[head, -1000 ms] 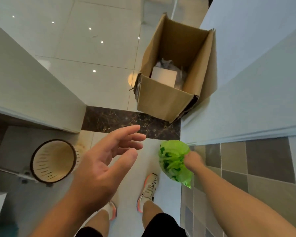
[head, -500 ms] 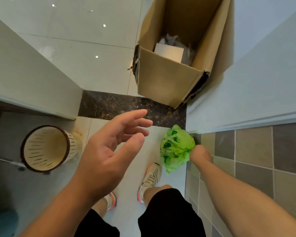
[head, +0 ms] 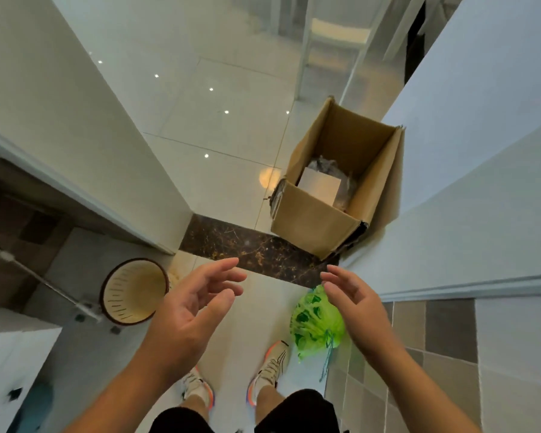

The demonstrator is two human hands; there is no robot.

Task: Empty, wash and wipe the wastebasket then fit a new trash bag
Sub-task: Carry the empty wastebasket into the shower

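While both hands are raised with fingers spread and holding nothing, the green trash bag [head: 317, 320] sits just beneath the right hand [head: 355, 304], its long axis roughly upright, its gathered neck and drawstring pointing down toward the floor. Whether it touches that palm, I cannot tell. Left of the left hand [head: 188, 310], the wastebasket [head: 133, 292] lies tilted, mouth toward the camera. Beyond both grips stands an open cardboard box [head: 334, 195].

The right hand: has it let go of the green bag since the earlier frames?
Yes. The right hand is open, and the green bag lies nearer the shoe.
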